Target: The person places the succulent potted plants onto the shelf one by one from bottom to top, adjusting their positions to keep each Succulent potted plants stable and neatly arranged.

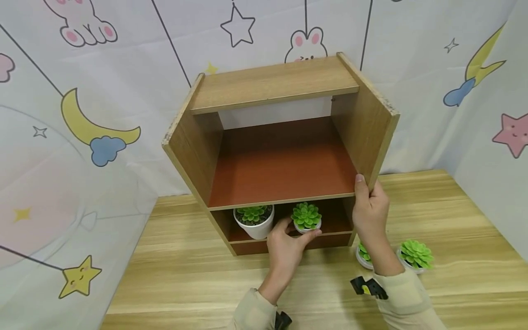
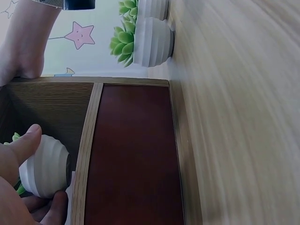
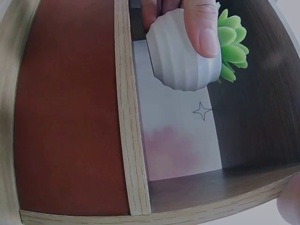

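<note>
My left hand (image 1: pixel 285 245) grips a small potted succulent (image 1: pixel 306 215) with a ribbed white pot, thumb on one side and fingers on the other. It is at the front of the low compartment of a wooden shelf unit (image 1: pixel 284 160). In the right wrist view the white pot (image 3: pixel 185 56) shows in front of the compartment's opening. Left of it, a larger white pot (image 1: pixel 256 224) with a green succulent stands in the same compartment. My right hand (image 1: pixel 371 211) holds the front edge of the unit's right side panel (image 1: pixel 373 123), thumb on the inner face.
Two more small succulents, one partly hidden by my right forearm (image 1: pixel 365 255) and one beside it (image 1: pixel 415 255), stand on the wood-grain table (image 1: pixel 165 284) right of the unit. A white cloth (image 1: pixel 165 59) with cartoon prints hangs behind and at both sides.
</note>
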Available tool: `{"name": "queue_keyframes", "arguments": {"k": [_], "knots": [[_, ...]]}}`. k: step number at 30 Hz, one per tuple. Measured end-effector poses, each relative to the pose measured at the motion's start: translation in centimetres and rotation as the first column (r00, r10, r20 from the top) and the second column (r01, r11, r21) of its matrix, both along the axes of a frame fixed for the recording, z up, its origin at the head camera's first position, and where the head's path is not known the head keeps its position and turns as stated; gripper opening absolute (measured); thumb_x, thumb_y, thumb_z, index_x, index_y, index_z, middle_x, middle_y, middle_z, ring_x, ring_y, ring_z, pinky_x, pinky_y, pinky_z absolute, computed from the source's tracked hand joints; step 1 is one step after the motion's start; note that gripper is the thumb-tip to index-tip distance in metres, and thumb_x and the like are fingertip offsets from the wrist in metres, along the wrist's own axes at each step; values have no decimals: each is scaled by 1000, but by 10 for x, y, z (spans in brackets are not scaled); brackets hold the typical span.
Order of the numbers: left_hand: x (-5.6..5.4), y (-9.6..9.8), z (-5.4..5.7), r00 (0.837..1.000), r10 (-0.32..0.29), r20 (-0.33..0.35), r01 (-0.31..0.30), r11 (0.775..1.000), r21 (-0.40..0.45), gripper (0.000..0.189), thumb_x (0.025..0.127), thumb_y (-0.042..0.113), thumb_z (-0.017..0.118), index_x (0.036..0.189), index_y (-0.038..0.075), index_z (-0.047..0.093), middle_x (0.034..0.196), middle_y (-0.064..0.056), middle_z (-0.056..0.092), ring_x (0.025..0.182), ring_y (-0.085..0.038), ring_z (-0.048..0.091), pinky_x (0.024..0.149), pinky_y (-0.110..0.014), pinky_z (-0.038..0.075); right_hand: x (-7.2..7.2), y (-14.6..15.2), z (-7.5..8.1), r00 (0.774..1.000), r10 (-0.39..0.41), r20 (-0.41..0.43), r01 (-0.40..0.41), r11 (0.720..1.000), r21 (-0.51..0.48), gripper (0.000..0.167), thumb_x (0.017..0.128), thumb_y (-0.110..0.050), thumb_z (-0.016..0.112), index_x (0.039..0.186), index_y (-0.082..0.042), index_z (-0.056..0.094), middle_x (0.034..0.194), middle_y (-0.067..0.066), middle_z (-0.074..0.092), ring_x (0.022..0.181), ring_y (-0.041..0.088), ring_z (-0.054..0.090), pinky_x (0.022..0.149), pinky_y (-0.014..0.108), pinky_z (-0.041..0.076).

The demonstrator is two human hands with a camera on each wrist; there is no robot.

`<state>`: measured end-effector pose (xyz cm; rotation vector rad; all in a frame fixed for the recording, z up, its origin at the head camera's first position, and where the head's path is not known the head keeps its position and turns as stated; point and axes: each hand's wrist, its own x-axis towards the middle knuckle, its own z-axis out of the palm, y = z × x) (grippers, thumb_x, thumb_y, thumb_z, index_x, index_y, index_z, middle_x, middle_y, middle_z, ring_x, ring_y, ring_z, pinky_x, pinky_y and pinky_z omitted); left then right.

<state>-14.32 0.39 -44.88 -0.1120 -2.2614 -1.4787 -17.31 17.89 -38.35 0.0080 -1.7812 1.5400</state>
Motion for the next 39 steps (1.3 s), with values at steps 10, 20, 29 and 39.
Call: {"name": "queue_keyframes", "arguments": {"k": [10,20,29,39], "knots": [[-2,2,1,1000,-21,11,21,1000,-13,49,61,43,92,98,16,74,84,6,70,78,-8,66,65,-30,52,1,-1,2,1000,-5,-4,5,1000,19,33,103,-20,52,99,9,67,65,4,49,71,15,47,61,26,37],[-5,5,2,1000,-22,11,23,999,-34,46,59,38,94,94,15,75,82,6,71,78,-9,65,64,-31,52,2,-1,2,1000,3,-2,-3,1000,7,31,103,-18,52,103,9,68,83,8,64,79,12,54,66,23,42],[-7,8,2,1000,-9,17,9,999,-36,45,57,35,95,93,15,76,85,6,72,81,-9,65,67,-31,52,2,0,2,1000,-1,-10,1,1000,9,31,103,-18,52,101,9,68,79,-1,63,76,12,52,64,24,41],[-9,9,0,1000,-3,7,3,999,-44,49,57,36,95,96,12,78,89,2,73,84,-11,66,69,-32,53,2,1,2,1000,23,-19,-23,1000,5,34,103,-20,52,105,11,66,90,6,67,83,11,57,70,23,44]]}}
